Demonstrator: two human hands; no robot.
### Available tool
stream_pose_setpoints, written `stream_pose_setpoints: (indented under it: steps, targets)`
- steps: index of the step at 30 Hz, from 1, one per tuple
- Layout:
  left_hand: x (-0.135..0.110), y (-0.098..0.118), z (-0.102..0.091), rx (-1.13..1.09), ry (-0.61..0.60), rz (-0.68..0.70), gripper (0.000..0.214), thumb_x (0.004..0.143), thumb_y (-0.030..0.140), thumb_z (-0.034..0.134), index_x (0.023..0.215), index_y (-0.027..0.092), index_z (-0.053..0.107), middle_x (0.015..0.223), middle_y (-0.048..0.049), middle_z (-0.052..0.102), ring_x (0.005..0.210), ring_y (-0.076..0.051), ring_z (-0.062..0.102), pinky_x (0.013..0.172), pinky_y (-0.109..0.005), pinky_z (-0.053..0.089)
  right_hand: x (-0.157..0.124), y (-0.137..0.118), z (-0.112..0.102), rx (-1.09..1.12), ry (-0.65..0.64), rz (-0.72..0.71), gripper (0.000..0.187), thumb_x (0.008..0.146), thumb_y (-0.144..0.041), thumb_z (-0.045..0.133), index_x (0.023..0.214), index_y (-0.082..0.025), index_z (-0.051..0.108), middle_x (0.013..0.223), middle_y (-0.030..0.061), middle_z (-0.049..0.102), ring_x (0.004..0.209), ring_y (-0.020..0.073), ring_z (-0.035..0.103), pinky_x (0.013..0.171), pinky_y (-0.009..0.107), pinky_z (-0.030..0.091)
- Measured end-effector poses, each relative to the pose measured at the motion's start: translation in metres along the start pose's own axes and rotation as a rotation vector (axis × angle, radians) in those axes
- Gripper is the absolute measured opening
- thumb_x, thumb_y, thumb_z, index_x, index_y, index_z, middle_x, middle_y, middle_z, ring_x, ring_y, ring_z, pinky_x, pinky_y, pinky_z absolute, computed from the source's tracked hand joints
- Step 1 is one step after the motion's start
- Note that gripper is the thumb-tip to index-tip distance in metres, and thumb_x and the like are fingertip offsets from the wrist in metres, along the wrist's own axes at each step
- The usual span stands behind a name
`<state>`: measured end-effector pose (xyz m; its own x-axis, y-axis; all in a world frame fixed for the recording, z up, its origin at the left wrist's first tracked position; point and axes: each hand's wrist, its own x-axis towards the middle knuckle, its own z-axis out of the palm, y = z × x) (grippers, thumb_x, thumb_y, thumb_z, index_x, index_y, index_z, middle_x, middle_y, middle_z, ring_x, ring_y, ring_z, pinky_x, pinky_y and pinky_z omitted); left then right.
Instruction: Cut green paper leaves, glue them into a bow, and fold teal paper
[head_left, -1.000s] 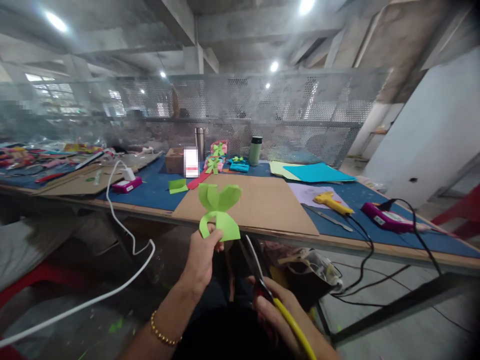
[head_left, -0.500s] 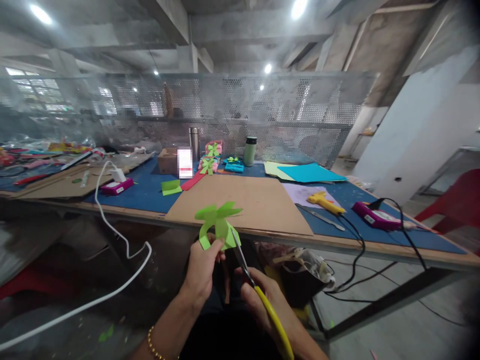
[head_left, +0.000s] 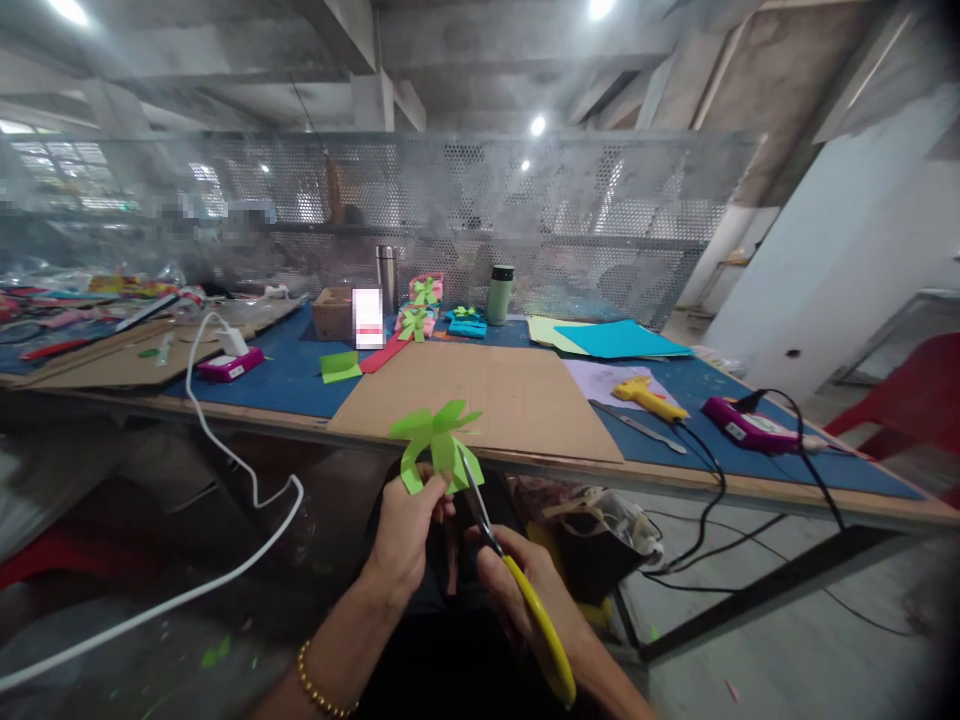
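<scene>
Concrete ceiling with round lamps overhead, perforated metal screen (head_left: 465, 210) running along the far edge of a long blue-topped workbench (head_left: 300, 375).

Left end: flat cardboard sheets (head_left: 127, 360) lying on the bench, a white charger block (head_left: 232, 342) sitting beside a magenta device (head_left: 229, 368), white cable (head_left: 225, 470) trailing off the near edge and looping down toward the floor.

Centre back: small brown box (head_left: 331, 312), steel flask (head_left: 386, 278), pink and blue gift boxes with green bows (head_left: 421, 305), green cup with dark lid (head_left: 499, 295) standing just beside them. A large brown cardboard sheet (head_left: 487, 400) lying flat at the near edge.

Centre front, below the bench edge: left hand (head_left: 409, 530), gold bracelet at the wrist, pinching the lower end of a green paper bow (head_left: 435, 440) between thumb and fingers, holding it upright in the air just in front of the cardboard sheet. Right hand (head_left: 525, 595) closed around the yellow handles of scissors (head_left: 499, 560), blades pointing up and touching the bow's right lower edge; whether the blades are cutting cannot be told. Hands staying close, not touching.

Right: cyan paper sheets (head_left: 622, 342), yellow glue gun (head_left: 646, 397) resting on a white sheet, second magenta device (head_left: 746, 425) with black cable (head_left: 712, 510) hanging off the edge. Red chair (head_left: 911, 395) at far right.
</scene>
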<state>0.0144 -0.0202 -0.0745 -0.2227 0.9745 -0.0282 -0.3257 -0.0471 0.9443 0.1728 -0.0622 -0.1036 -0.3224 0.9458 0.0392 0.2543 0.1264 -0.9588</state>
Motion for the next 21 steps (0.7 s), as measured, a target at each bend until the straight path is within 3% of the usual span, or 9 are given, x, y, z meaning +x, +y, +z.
stream_pose_setpoints:
  steps: [21]
  targets:
    - [-0.003, 0.002, 0.001, -0.042, -0.008, -0.042, 0.024, 0.066, 0.033, 0.078, 0.066, 0.014, 0.062, 0.056, 0.0014, 0.056, 0.049, -0.009, 0.051, 0.048, -0.021, 0.037, -0.001, -0.008, -0.002, -0.049, 0.009, -0.003, 0.061, 0.088, -0.069, 0.049, 0.104, -0.012, 0.068, 0.058, -0.0033, 0.044, 0.047, 0.0087, 0.033, 0.041, 0.021, 0.026]
